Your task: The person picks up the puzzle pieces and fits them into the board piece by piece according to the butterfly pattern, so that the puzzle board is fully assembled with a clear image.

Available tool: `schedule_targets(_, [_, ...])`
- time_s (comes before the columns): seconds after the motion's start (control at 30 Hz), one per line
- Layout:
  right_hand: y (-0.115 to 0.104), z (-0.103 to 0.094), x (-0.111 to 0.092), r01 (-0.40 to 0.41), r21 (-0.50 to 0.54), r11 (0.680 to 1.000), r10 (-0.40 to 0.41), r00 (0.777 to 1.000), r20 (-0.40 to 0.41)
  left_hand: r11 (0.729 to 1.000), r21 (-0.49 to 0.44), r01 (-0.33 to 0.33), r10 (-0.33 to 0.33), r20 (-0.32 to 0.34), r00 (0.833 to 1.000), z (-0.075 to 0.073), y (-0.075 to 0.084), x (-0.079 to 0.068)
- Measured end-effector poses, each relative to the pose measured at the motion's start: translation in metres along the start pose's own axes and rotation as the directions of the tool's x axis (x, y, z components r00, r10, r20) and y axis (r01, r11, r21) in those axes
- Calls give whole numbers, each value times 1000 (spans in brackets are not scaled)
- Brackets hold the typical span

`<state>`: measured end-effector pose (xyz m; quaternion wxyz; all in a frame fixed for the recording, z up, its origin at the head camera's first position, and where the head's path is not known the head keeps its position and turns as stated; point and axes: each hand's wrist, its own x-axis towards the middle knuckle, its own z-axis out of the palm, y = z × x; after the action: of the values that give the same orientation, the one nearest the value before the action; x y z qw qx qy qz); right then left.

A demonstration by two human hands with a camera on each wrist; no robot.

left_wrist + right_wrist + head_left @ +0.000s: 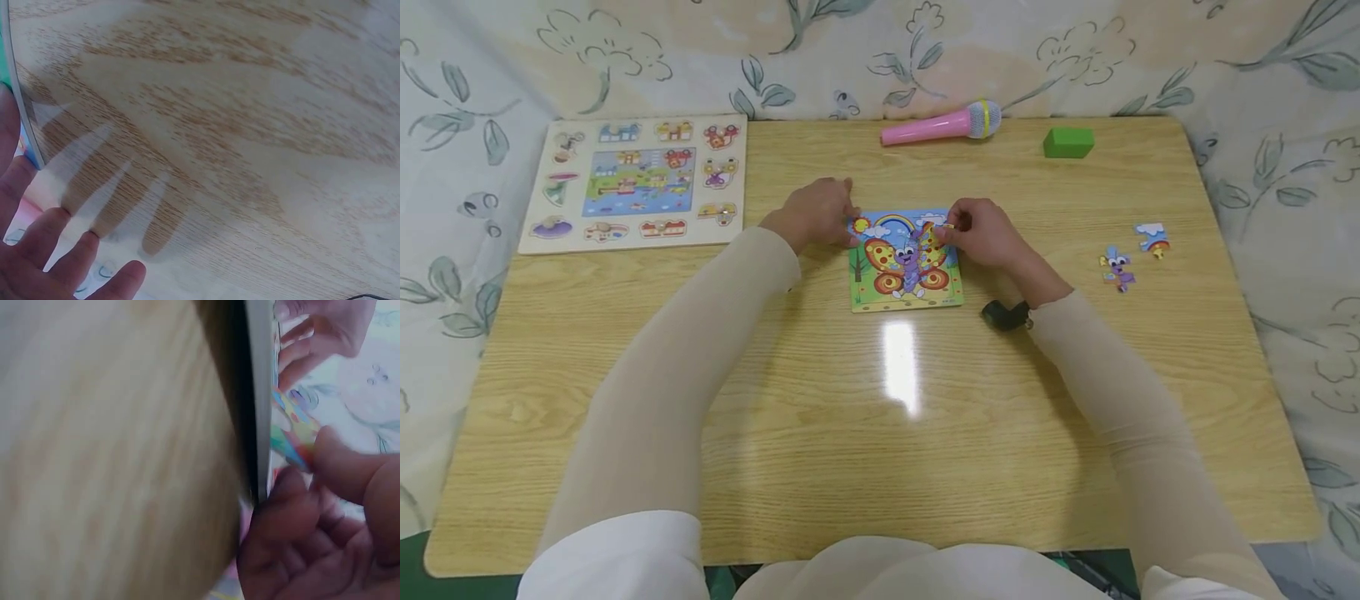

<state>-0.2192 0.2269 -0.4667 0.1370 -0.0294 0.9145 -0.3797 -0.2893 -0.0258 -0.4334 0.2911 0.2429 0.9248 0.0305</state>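
Right wrist: right hand (319, 544) pinches tilted piece (302, 430). Head: left hand (817, 212), unclenched, touches puzzle board (904, 306); butterfly (910, 268) head toward table's (820, 467) far edge.

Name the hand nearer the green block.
Right. The right hand, at the puzzle's right edge, is left of the block; the left hand, at the puzzle's left edge, is farther left.

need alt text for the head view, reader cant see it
A person's right hand pinches a piece at the upper right of a butterfly puzzle on a wood-grain table, while the left hand touches the puzzle's left edge. Two loose pieces lie right, a picture board left, a pink microphone and green block behind.
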Motion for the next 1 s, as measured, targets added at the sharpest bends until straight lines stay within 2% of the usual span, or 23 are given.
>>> schedule_targets(0.13, [3,-7,-2,2,91,996,-4,1000,28,1000,1,-13,13,-10,1000,0,1,-1])
schedule_targets(0.2, [4,-8,-2,15,91,996,-19,999,40,1000,8,-24,24,-21,999,0,1,-2])
schedule_targets(0.33, [5,-5,-3,49,-10,999,-48,997,58,1000,5,-22,22,-26,999,0,0,-2])
schedule_targets(0.43, [4,0,-3,73,-107,992,-70,997,33,1000,-9,-11,11,-21,1000,1,0,-2])
schedule_targets(0.67, [-3,7,-8,96,-245,965,-97,995,9,997,76,-21,22,-10,1000,2,0,0])
schedule_targets(0.87, [-8,11,-9,179,-354,918,-188,982,7,999,33,-10,10,-12,1000,2,0,0])
schedule_targets(1.0, [-11,13,-10,197,-407,892,-203,979,29,1000,13,-5,5,-8,1000,1,0,-1])
